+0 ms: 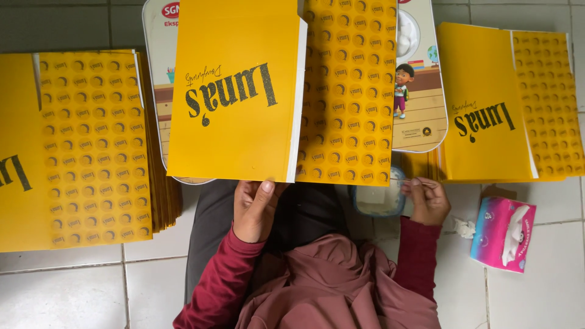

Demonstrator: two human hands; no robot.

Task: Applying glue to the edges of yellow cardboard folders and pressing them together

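- The white tiled floor [73, 292] carries flat yellow stacks: one pile at the left [79, 146] and another at far right [499, 103].
- In the middle, a yellow box sheet [274, 91] lies half folded over a picture tray [420, 116].
- The left hand [256, 207] pins the sheet's near edge, thumb on top, its grip pressed on the card.
- The right hand [426, 201] pinches a thin stick over a small clear tub [378, 198], which looks like the gluing step; the next move would call for a thin, even line along the flap.
- A pink tissue pack [503, 234] sits near right.
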